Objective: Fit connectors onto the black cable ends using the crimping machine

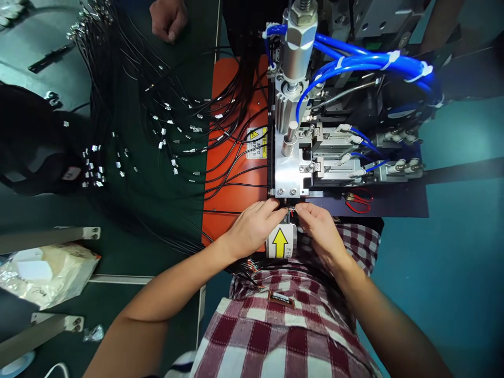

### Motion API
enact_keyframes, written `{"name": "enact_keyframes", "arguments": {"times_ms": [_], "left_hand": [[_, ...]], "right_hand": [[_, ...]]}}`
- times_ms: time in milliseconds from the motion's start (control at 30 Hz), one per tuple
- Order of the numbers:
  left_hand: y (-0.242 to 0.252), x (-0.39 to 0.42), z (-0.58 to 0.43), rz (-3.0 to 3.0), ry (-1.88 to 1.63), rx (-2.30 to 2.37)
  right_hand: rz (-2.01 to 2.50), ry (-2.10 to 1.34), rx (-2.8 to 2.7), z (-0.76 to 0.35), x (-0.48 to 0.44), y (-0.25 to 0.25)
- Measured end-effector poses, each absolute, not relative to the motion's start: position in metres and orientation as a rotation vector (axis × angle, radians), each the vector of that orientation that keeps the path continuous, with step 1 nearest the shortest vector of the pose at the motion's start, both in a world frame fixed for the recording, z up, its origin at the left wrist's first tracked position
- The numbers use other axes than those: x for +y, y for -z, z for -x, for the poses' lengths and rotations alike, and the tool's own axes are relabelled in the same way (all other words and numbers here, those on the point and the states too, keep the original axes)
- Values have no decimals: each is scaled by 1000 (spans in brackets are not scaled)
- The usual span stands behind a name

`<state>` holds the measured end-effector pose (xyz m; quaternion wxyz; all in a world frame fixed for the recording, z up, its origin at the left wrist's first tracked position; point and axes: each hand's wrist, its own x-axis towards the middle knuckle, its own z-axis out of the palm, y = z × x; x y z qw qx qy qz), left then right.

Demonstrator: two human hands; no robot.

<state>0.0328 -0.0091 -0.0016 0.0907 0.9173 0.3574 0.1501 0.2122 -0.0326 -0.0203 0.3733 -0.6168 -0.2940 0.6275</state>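
Observation:
At the front edge of the machine (286,170), both hands meet over a small metal-tipped cable end (290,209) with a thin red wire showing. My left hand (254,226) is closed, its fingertips pinching the black cable (220,212) just left of that end. From the right, my right hand (318,223) pinches at the wire end with thumb and forefinger. The fingers hide most of what lies between them. Just below sits a round part with a yellow arrow label (281,242), pointing toward the machine.
Many black cables with silver connectors (169,131) spread over the green table and the orange plate (236,194). Blue air hoses (354,62) arch over the machine. Red-handled cutters (358,202) lie at right. Another person's hand (169,20) rests at the top. A plastic bag (47,273) lies lower left.

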Motion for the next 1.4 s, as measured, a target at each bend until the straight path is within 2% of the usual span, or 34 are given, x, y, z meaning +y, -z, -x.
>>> {"name": "enact_keyframes", "arguments": {"times_ms": [233,400,467,533,633,700,867,967,1200,1400], "left_hand": [[2,-8,-33,-2681,-444,1016],[3,-8,-33,-2694,-476,1041],[3,-8,-33,-2718,-480,1054],[1,-8,-34,-2733,-480,1075],[-4,-10,-36,-2797,-490,1134],[-9,-13,-37,-2866,-456,1193],[-10,-19,-40,-2885,-360,1241],[-8,-19,-39,-2845,-352,1217],[-6,-20,-40,-2741,-308,1179],[3,-19,-38,-2644,-420,1156]], "right_hand": [[1588,-1503,-782,-202,-54,16],[1793,-982,-1358,-207,-49,8],[1789,-873,-1524,-215,-44,6],[1724,-1037,-1479,-222,-38,7],[1580,-1479,-1219,-229,-28,14],[1537,-1591,-1135,-230,-26,18],[1576,-1228,-1467,-231,-32,21],[1571,-1153,-1602,-234,-33,20],[1495,-1531,-1382,-238,-21,23],[1520,-1587,-1106,-236,-27,29]]}}
